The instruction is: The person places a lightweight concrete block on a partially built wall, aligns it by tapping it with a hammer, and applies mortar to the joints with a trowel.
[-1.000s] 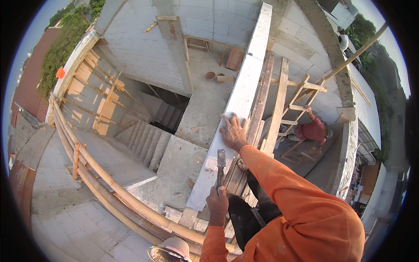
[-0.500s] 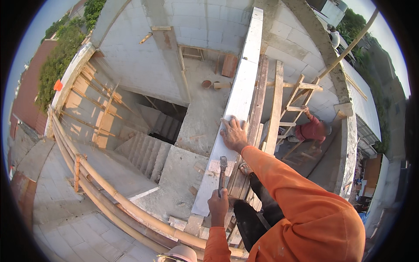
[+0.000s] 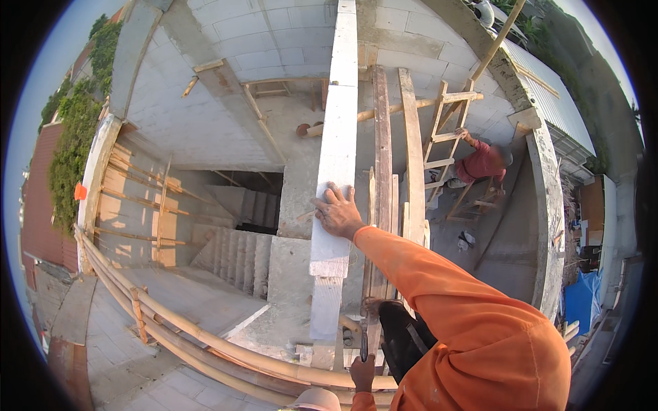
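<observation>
My right hand [image 3: 340, 214], at the end of an orange sleeve, lies palm down with fingers spread on a white lightweight block [image 3: 331, 255]. That block is the near end of a row along the top of a narrow wall, with a lower block [image 3: 326, 308] projecting toward me beneath it. Close to my body, my left hand [image 3: 362, 375] is wrapped around the handle of a hammer [image 3: 364, 348]. The hammer points away from me, to the right of the wall and apart from the blocks; its head is hard to make out.
Wooden planks [image 3: 382, 164] run beside the wall on the right. Beyond them, a person in red [image 3: 483, 163] works below by a wooden ladder [image 3: 445, 137]. To the left are a deep stairwell with concrete steps [image 3: 236, 257] and bamboo poles [image 3: 205, 335]. A pale hat [image 3: 317, 399] shows at the bottom edge.
The hammer and my left hand have drawn down toward my body, away from the block's near end. My right hand stays on the block. The whole view has turned.
</observation>
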`<state>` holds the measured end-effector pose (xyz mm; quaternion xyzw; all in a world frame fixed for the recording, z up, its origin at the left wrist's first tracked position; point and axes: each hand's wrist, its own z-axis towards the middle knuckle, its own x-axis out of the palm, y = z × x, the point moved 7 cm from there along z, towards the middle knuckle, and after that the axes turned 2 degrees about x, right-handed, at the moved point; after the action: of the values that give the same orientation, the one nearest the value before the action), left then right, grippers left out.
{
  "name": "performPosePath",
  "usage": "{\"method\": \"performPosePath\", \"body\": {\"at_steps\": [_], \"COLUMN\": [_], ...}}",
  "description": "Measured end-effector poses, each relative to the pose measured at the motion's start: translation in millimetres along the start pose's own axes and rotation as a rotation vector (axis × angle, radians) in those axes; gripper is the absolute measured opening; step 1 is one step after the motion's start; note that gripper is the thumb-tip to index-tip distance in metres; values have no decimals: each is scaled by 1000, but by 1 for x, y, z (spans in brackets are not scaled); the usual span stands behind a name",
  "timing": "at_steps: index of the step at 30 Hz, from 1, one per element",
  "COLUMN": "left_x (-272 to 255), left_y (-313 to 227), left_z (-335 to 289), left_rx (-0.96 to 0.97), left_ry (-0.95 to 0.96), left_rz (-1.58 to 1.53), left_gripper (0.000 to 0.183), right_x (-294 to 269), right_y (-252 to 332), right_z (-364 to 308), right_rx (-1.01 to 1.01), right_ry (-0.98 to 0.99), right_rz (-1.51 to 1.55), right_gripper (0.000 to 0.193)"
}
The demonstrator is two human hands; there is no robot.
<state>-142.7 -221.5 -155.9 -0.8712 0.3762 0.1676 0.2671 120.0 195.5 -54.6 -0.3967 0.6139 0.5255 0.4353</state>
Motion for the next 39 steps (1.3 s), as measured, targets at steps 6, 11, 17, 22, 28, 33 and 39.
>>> {"method": "performPosePath", "body": {"at_steps": [6,11,17,22,28,33,39], "left_x": [24,53,48,60,98,127,137], "left_y": [52,110,93,37,-42,-58,-59], "left_z": [20,23,-5,-21,-14,-2,3], "left_rx": [-15,-222,-166,-222,-172,-213,-252], "left_ry": [-164,-44,-177,-80,43,187,173], "left_rz": [58,-193,-191,-240,-269,-188,-227], "left_gripper": [42,38,41,42,44,41,37], "right_x": [-1,1,3,9,12,17,20], "right_y": [-2,-4,-6,-8,-5,-9,-11], "right_z": [-1,-1,2,4,8,10,12], "right_rx": [-23,-4,32,39,-4,-1,-22], "right_ry": [-42,-56,-71,-78,-102,-114,-123], "right_rz": [12,27,62,51,-1,-34,-55], "right_gripper": [45,49,51,52,47,45,46]}}
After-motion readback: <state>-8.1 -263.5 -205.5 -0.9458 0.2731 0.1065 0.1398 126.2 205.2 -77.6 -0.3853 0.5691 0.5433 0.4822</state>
